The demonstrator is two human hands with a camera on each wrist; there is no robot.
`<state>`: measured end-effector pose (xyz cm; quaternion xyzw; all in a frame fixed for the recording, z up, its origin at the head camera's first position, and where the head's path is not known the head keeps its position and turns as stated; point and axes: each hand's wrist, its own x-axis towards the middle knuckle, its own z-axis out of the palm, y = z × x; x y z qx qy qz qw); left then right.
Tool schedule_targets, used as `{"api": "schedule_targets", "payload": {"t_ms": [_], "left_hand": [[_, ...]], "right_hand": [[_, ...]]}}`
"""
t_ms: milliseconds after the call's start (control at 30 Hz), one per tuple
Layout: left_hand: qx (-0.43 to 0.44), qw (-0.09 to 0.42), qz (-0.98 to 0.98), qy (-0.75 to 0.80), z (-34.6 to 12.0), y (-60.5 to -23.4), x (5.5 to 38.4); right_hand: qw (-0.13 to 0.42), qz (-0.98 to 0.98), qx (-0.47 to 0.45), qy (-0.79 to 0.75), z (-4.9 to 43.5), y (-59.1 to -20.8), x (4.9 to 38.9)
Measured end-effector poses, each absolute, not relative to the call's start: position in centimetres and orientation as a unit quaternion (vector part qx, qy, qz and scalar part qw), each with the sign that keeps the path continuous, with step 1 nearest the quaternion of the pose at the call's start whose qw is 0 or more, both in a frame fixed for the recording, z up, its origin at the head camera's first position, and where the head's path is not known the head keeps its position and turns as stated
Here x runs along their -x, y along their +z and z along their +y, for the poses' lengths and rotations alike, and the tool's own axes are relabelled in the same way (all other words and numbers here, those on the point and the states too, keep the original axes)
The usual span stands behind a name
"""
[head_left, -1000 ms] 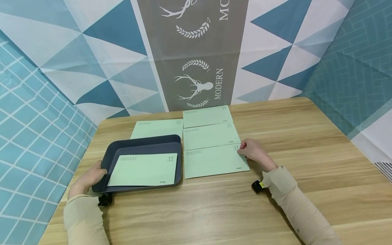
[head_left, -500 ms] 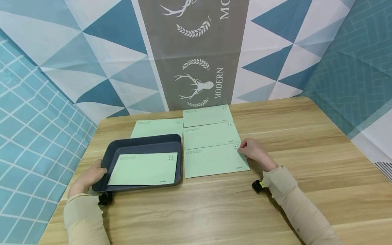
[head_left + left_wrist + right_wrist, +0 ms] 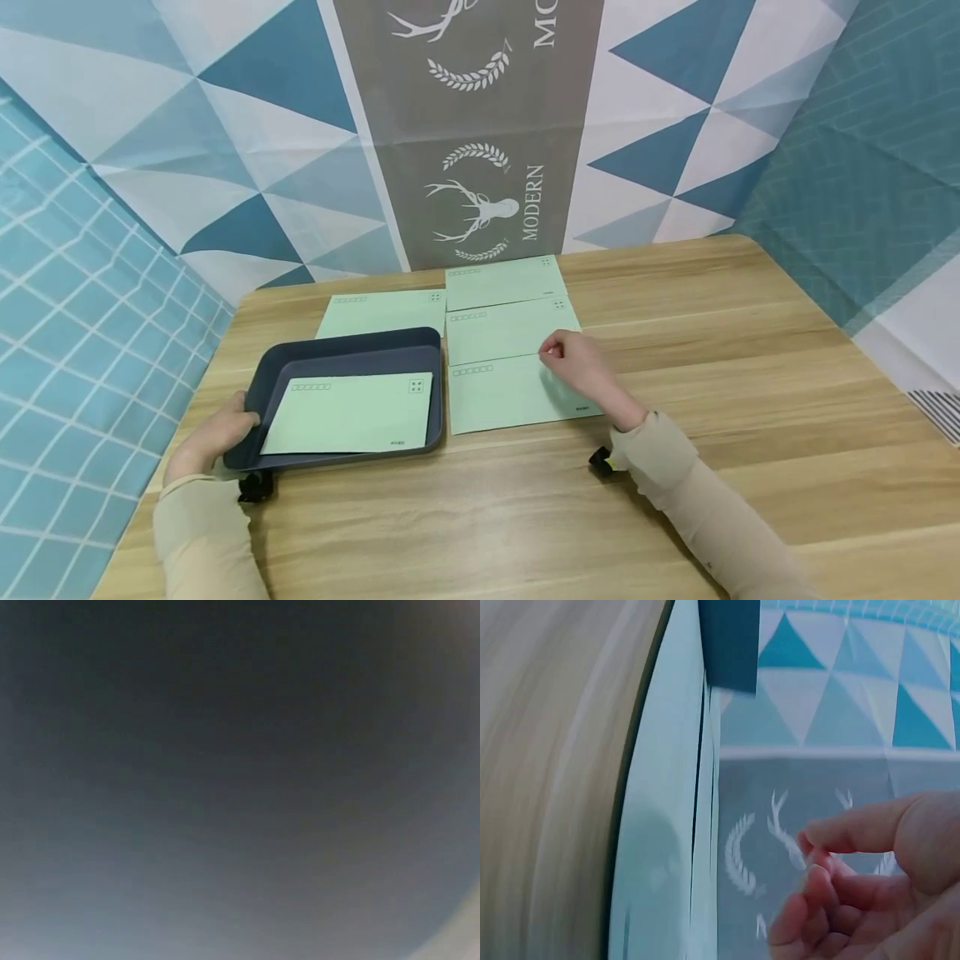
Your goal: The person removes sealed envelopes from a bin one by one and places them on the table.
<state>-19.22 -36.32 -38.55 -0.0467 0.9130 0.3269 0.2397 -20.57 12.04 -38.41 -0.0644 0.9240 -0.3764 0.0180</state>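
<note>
- Head: my left hand (image 3: 213, 433) grips the left rim of the tray (image 3: 367, 354); an envelope (image 3: 347, 412) lies inside.
- Four loose envelopes (image 3: 495, 400), behind and right, bear boxes and print too small to read.
- My right hand (image 3: 585, 367), curled and holding nothing, is over the nearest.
- The backdrop (image 3: 570, 108) reads "MODERN".
- Left wrist: dark blur.
- Right wrist: thumb and fingertips drawn together.

Tabletop (image 3: 480, 517) free right of the right hand (image 3: 581, 367) and in front of the tray (image 3: 360, 358). Tray's raised rim obstructs low leftward passes from the front right envelope (image 3: 495, 400); left hand (image 3: 225, 431) blocks tray's left side. Patterned cloth (image 3: 525, 108) bounds the back.
</note>
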Motion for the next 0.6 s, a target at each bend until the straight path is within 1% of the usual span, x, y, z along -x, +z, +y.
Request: {"api": "schedule_targets", "payload": {"t_ms": [167,233,333,533,600], "left_hand": [[0.037,0.229,0.915,0.330,-36.4,-38.7,19.1],[0.036,0.227,0.915,0.332,-36.4,-38.7,19.1],[0.040,0.227,0.916,0.328,-36.4,-38.8,19.2],[0.045,0.228,0.917,0.325,-36.5,-38.7,19.1],[0.043,0.224,0.917,0.326,-36.4,-38.7,19.0]], "right_hand": [[-0.044,0.914,0.104,-0.389,8.0,-37.9,20.5],[-0.056,0.913,0.122,-0.386,6.4,-37.6,20.4],[-0.060,0.914,0.158,-0.369,4.0,-37.4,20.3],[-0.095,0.921,0.273,-0.259,0.2,-38.0,20.3],[-0.100,0.923,0.306,-0.211,-0.7,-38.2,20.4]]}}
